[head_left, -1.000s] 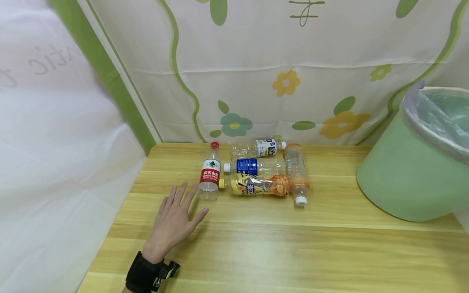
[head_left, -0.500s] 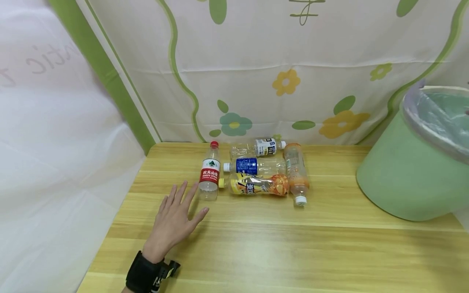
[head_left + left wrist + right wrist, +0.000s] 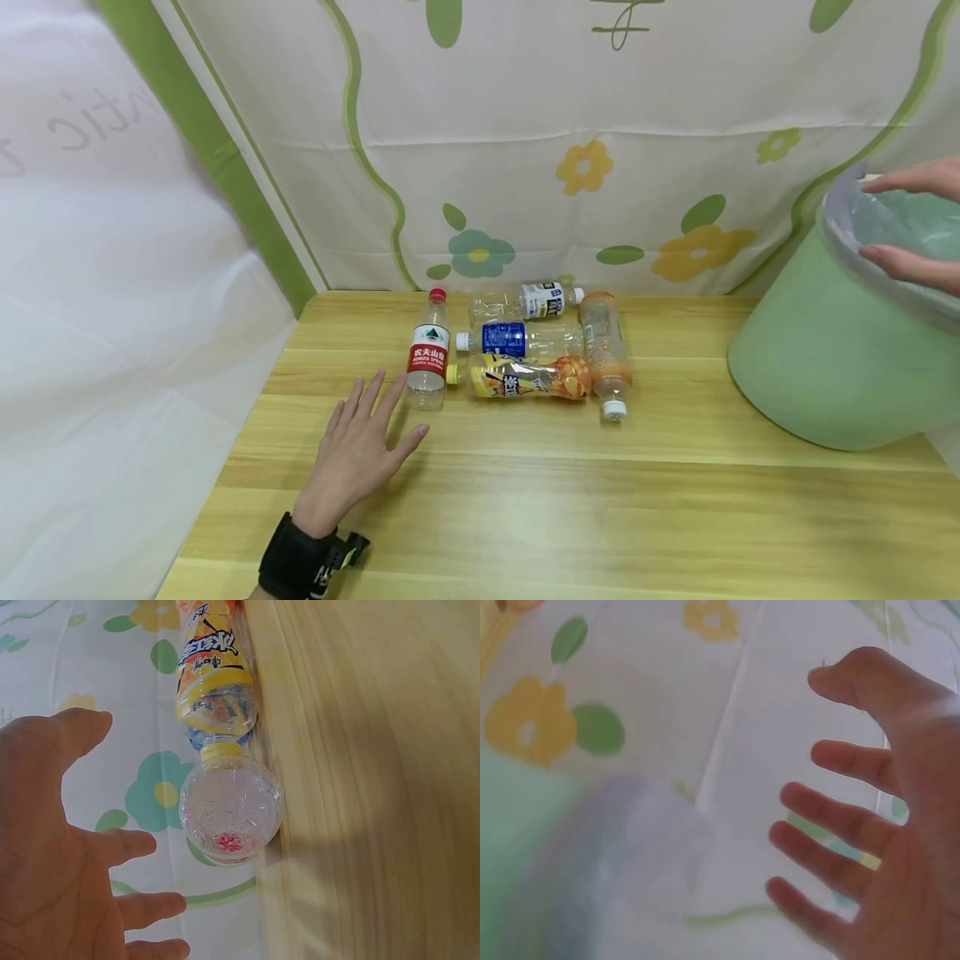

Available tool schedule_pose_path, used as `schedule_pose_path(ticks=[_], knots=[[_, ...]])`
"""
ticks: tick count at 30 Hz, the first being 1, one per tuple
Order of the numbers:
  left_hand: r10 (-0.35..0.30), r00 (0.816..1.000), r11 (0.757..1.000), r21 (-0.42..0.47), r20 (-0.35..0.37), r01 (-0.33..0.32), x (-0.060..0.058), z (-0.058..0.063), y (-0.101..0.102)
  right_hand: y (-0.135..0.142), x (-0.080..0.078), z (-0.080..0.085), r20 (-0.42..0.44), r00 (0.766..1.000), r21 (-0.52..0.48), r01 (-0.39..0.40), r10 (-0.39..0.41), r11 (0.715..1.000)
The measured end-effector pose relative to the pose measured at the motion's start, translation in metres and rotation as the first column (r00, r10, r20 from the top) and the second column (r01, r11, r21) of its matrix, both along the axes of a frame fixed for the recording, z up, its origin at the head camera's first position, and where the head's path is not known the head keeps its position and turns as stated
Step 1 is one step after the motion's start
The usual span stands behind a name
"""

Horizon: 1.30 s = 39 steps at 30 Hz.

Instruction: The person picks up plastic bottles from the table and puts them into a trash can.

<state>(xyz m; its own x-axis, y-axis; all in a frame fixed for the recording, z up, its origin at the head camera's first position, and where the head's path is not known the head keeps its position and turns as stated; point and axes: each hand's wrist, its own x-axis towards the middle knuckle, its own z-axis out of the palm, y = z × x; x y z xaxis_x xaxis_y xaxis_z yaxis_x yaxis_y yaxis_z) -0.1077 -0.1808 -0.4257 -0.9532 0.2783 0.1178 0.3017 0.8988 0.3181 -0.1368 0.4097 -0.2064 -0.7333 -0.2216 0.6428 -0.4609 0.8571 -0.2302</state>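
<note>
In the head view my left hand (image 3: 352, 458) lies with straight, spread fingers, its fingertips right beside a red-capped water bottle (image 3: 427, 360). That clear bottle shows base-on in the left wrist view (image 3: 231, 806), beyond the fingers. My right hand (image 3: 924, 179) comes in from the right edge over the bin's mouth, thumb and fingers apart and holding nothing. The right wrist view shows the same right hand (image 3: 922, 862) with all fingers spread. To the right of the water bottle lie a yellow-capped tea bottle (image 3: 528, 379), a blue-labelled bottle (image 3: 551, 340) and a white-labelled bottle (image 3: 542, 300).
An orange-tinted bottle (image 3: 607, 346) lies crosswise at the row's right end, white cap toward me. A green bin (image 3: 817, 367) with a clear liner stands at the right of the wooden table (image 3: 525, 517). A flowered curtain (image 3: 525, 92) hangs behind.
My right hand has come into the head view from the right edge, over the bin, fingers apart. My left hand and the bottles have stayed in place.
</note>
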Motion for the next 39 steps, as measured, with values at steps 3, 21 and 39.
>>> schedule_pose_path(ticks=[3,21,39], knots=[[-0.002,1.000,1.000,-0.001,0.000,0.002,0.000,0.000,0.000,-0.025,0.011,0.002,-0.111,0.992,0.070,-0.059,0.066,0.996],[-0.011,1.000,1.000,-0.004,0.003,0.012,-0.002,-0.001,0.004,-0.079,0.021,-0.068,-0.079,0.971,0.227,-0.204,0.227,0.952],[-0.012,1.000,1.000,-0.005,0.009,0.012,-0.004,-0.002,0.007,-0.092,0.031,-0.202,0.199,0.969,0.254,-0.198,0.149,0.947]])
